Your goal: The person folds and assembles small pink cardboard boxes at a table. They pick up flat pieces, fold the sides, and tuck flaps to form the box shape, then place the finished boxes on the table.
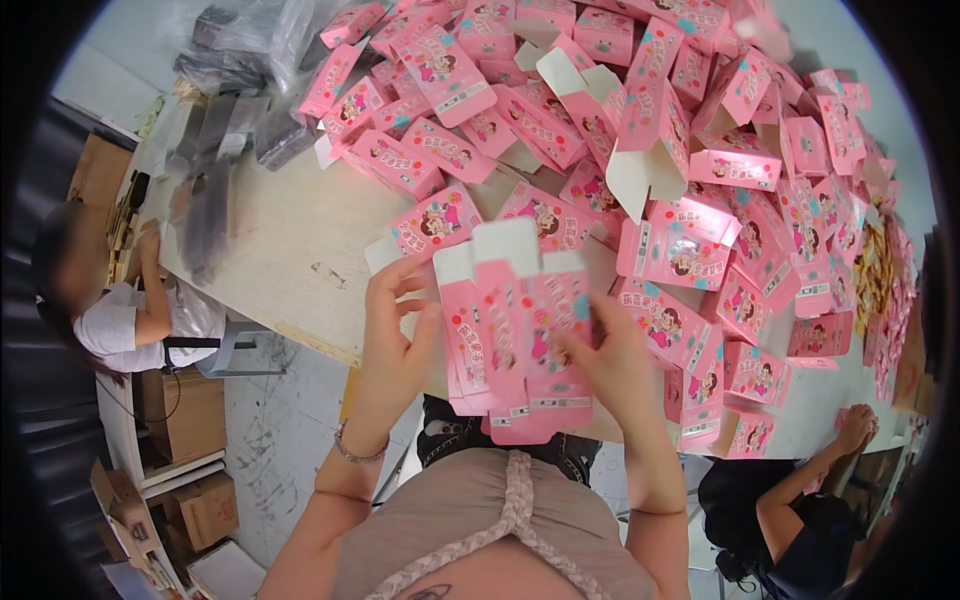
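Note:
An unfolded pink carton with white end flaps and printed cartoon figures is held in front of my body, over the table's near edge. My right hand grips its right side, thumb on the printed face, the other fingers partly hidden. At the carton's left edge is my left hand, its fingers apart and slightly bent, with nothing visible between them. Just beyond the carton lies a closed pink box, with more pink boxes close by on the right.
A big heap of pink boxes, some with flaps up, covers the table at the back and right. Clear plastic bags lie back left. One person sits at left, another at right. Cardboard boxes fill a shelf.

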`<state>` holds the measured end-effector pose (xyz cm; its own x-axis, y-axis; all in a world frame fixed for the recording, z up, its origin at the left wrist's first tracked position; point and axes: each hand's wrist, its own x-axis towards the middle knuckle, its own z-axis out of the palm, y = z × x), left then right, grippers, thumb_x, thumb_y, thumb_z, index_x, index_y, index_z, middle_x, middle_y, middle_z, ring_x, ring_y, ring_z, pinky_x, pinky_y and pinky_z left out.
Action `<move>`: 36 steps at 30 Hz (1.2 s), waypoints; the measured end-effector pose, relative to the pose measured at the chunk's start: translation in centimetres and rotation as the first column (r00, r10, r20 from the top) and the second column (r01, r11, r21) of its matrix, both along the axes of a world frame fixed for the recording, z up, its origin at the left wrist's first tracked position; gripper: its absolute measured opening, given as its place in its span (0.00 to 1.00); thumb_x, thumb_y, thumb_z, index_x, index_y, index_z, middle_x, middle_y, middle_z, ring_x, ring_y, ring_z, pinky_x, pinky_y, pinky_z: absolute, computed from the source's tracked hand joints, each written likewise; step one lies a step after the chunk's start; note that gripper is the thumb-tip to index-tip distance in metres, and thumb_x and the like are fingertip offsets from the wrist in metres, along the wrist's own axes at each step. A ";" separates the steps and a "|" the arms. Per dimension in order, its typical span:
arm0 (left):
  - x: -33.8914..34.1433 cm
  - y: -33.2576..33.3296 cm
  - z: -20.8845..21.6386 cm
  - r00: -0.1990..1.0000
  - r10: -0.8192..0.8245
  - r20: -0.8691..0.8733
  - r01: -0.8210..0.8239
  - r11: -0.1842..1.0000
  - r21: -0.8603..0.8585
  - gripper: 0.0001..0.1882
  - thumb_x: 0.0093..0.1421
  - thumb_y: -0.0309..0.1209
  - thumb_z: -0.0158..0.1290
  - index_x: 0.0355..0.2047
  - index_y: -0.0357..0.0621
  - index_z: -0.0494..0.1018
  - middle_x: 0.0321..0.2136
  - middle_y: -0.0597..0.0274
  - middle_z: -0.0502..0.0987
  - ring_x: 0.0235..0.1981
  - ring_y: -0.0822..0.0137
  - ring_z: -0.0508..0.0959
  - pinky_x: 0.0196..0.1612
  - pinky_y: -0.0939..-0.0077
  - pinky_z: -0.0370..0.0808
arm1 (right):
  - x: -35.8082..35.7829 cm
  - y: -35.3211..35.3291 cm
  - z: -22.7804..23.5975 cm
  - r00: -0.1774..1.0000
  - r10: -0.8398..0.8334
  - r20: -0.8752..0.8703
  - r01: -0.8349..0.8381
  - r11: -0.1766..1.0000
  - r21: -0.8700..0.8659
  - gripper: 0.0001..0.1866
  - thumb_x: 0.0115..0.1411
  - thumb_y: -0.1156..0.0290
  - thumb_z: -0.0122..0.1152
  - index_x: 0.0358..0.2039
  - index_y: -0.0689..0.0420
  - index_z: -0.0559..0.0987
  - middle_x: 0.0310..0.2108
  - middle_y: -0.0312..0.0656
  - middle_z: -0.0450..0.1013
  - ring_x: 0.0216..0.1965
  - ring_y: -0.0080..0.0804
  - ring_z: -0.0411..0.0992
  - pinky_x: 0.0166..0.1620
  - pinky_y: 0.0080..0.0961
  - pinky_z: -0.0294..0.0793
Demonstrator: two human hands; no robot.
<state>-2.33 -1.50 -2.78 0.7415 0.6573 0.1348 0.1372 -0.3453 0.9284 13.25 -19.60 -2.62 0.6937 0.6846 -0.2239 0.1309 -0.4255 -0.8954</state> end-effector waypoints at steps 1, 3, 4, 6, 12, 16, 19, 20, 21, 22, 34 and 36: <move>0.8 -0.7 -0.1 0.998 -0.002 0.056 0.005 0.998 -0.065 0.26 0.62 0.25 0.45 0.59 0.39 0.53 0.57 0.56 0.60 0.53 0.63 0.66 0.53 0.70 0.66 | 0.3 -0.4 0.2 0.994 -0.060 -0.095 0.065 0.997 0.041 0.28 0.47 0.72 0.69 0.50 0.61 0.72 0.32 0.44 0.70 0.25 0.33 0.70 0.30 0.26 0.70; 2.3 -2.5 0.7 0.990 0.039 0.135 -0.006 0.972 -0.234 0.26 0.63 0.29 0.45 0.60 0.40 0.53 0.53 0.57 0.64 0.47 0.66 0.70 0.50 0.70 0.68 | 0.1 -1.0 2.7 0.943 0.168 0.287 -0.205 0.973 0.104 0.26 0.48 0.72 0.68 0.49 0.60 0.74 0.32 0.43 0.70 0.26 0.32 0.69 0.29 0.25 0.69; 3.1 -2.8 1.4 0.982 -0.016 0.186 0.087 0.921 -0.381 0.26 0.64 0.30 0.45 0.60 0.40 0.53 0.52 0.57 0.65 0.46 0.66 0.71 0.50 0.69 0.69 | -0.2 -1.6 4.2 0.846 0.252 0.469 -0.331 0.939 0.094 0.25 0.48 0.73 0.68 0.49 0.59 0.75 0.32 0.43 0.71 0.26 0.32 0.69 0.28 0.24 0.69; 4.7 -2.7 2.6 0.948 -0.094 0.305 0.270 0.745 -0.610 0.26 0.64 0.32 0.45 0.60 0.40 0.52 0.50 0.57 0.67 0.43 0.66 0.72 0.50 0.68 0.70 | -1.1 -1.7 6.3 0.800 0.229 0.555 -0.355 0.926 0.130 0.29 0.48 0.72 0.68 0.52 0.59 0.72 0.34 0.44 0.71 0.29 0.35 0.70 0.30 0.24 0.70; 7.1 -3.7 4.6 0.893 -0.206 0.401 0.399 0.775 -0.491 0.29 0.60 0.28 0.42 0.62 0.37 0.50 0.52 0.48 0.67 0.54 0.57 0.69 0.58 0.61 0.65 | -1.0 0.0 7.4 0.930 0.091 0.357 -0.190 0.948 0.254 0.50 0.39 0.72 0.75 0.63 0.57 0.59 0.45 0.44 0.67 0.41 0.35 0.72 0.40 0.26 0.74; 6.8 -3.6 4.6 0.879 -0.309 0.363 0.394 0.900 -0.187 0.35 0.57 0.28 0.49 0.63 0.34 0.48 0.58 0.47 0.60 0.61 0.54 0.59 0.62 0.61 0.56 | 0.3 1.2 5.3 0.948 -0.129 0.292 -0.063 0.822 0.565 0.43 0.44 0.71 0.73 0.60 0.60 0.61 0.46 0.46 0.67 0.43 0.34 0.71 0.44 0.28 0.72; 5.9 -5.5 4.2 0.908 -0.269 0.321 0.341 0.920 -0.193 0.44 0.49 0.36 0.65 0.62 0.38 0.54 0.60 0.46 0.58 0.63 0.53 0.57 0.62 0.64 0.56 | 0.9 1.3 3.2 0.873 -0.128 0.470 -0.180 0.812 0.555 0.28 0.46 0.71 0.72 0.48 0.58 0.71 0.42 0.47 0.68 0.39 0.36 0.70 0.41 0.27 0.70; 5.7 -5.0 4.5 0.922 -0.303 0.241 0.352 0.915 -0.196 0.43 0.48 0.35 0.65 0.61 0.40 0.55 0.59 0.47 0.60 0.61 0.54 0.60 0.60 0.65 0.59 | 1.0 1.2 2.7 0.894 -0.078 0.442 -0.199 0.814 0.546 0.27 0.47 0.72 0.72 0.48 0.57 0.71 0.43 0.47 0.68 0.39 0.36 0.70 0.42 0.27 0.70; 5.6 -4.6 5.2 0.929 -0.334 0.159 0.361 0.911 -0.198 0.42 0.48 0.34 0.65 0.60 0.41 0.57 0.57 0.49 0.62 0.59 0.55 0.63 0.58 0.66 0.61 | 1.2 1.0 2.3 0.911 -0.027 0.412 -0.218 0.815 0.537 0.26 0.47 0.72 0.71 0.47 0.57 0.71 0.43 0.47 0.68 0.40 0.37 0.70 0.43 0.27 0.70; 5.0 -4.6 5.4 0.935 -0.350 0.063 0.355 0.907 -0.226 0.41 0.47 0.34 0.66 0.59 0.42 0.58 0.56 0.50 0.64 0.57 0.56 0.66 0.56 0.66 0.64 | 0.8 0.6 1.8 0.932 0.042 0.360 -0.237 0.822 0.517 0.26 0.47 0.73 0.71 0.46 0.57 0.71 0.43 0.47 0.68 0.40 0.37 0.70 0.43 0.27 0.70; 4.8 -4.3 3.7 0.934 -0.292 0.205 0.314 0.946 -0.082 0.35 0.48 0.27 0.65 0.51 0.40 0.56 0.52 0.54 0.64 0.50 0.65 0.69 0.50 0.69 0.70 | 1.3 1.2 5.2 0.964 0.205 -0.170 -0.027 0.711 0.703 0.12 0.54 0.82 0.59 0.41 0.61 0.76 0.44 0.41 0.71 0.46 0.25 0.69 0.47 0.23 0.71; 4.8 -4.0 3.2 0.897 -0.352 0.267 0.364 0.931 0.004 0.39 0.47 0.28 0.66 0.53 0.40 0.52 0.53 0.51 0.63 0.50 0.62 0.70 0.48 0.69 0.72 | 1.4 1.0 5.9 0.964 0.215 -0.156 -0.053 0.731 0.680 0.13 0.54 0.82 0.57 0.42 0.60 0.78 0.45 0.42 0.72 0.46 0.25 0.69 0.47 0.22 0.71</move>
<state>2.48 -5.45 0.40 0.8709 0.3641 0.3301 -0.2342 -0.2831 0.9301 14.69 -18.56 3.29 0.5741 0.7947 0.1970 -0.0843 0.2968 -0.9512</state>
